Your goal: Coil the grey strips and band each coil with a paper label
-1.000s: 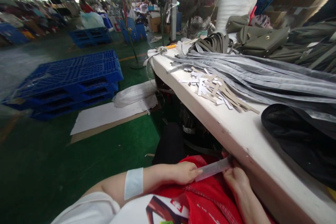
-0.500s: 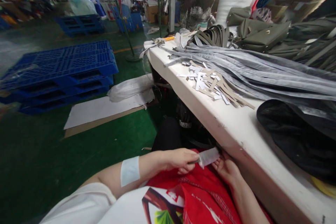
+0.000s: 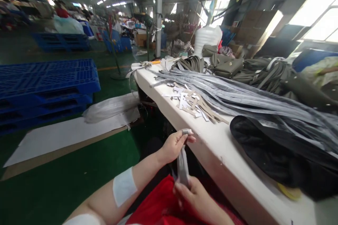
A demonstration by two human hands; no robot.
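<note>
Grey strip (image 3: 183, 164): held up in the gap between the two hands, above the lap and just beside the edge of the counter (image 3: 219, 142).
Lie of the strip: its long axis is run away from the body, from the right hand forward to the left, with the flat face turned partly upward; it is hidden where the left fingers are crossed, so one unbroken length cannot be confirmed.
Left hand (image 3: 173, 146): placed farther from the body, thumb and fingers closed in a pinch; a short grey end is shown past the fingertips, close to the counter edge.
Right hand (image 3: 196, 198): placed nearer the body, fingers curled in and thumb laid along the strip, its near part gripped; the far side of this grip is hidden.
Scraps (image 3: 198, 103): heaped on the counter, ahead of the hands and slightly to the right.
Long grey bands (image 3: 224, 91): spread beyond the scraps, farther from both hands.
Black cloth (image 3: 261, 151): laid on the counter to the right of both hands, touched by neither.
Red cloth (image 3: 155, 205): seen below the hands, over the lap.
</note>
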